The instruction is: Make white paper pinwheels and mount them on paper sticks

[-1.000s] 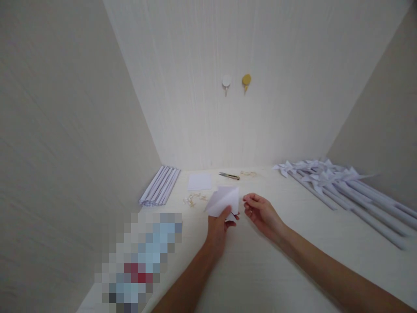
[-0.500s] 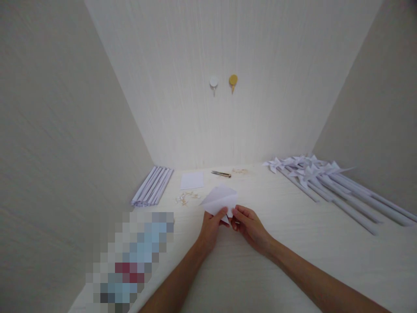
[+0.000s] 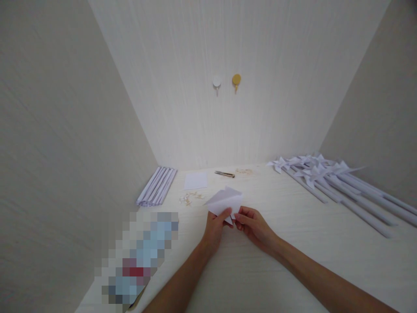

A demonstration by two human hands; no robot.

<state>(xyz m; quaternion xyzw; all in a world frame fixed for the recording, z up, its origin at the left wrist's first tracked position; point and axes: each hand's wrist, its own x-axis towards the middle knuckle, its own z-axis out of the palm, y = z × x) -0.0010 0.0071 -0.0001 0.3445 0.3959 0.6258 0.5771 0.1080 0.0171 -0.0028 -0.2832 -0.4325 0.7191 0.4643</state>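
Observation:
A white square of paper (image 3: 224, 200) with slits at its corners is held above the table in front of me. My left hand (image 3: 216, 226) grips its lower left part, thumb on top and fingers underneath. At its lower right corner, my right hand (image 3: 252, 221) pinches the edge between thumb and fingertips. Beyond the paper lie a pair of thread snips (image 3: 224, 174) and a stack of white paper squares (image 3: 196, 180). Small pale pieces (image 3: 190, 198) are scattered to the left of the held sheet.
Rolled paper sticks (image 3: 157, 186) lie bundled at the left. Finished paper pinwheels (image 3: 314, 169) on long sticks are piled at the right. More small pieces (image 3: 244, 171) lie near the back wall. A blurred-out item (image 3: 146, 256) is at front left. Two hooks (image 3: 236, 80) are on the wall.
The view has shifted slightly, so everything sits a little further right. In my hands the paper has tilted a little, and its far edge now looks folded up. Both hands keep their hold.

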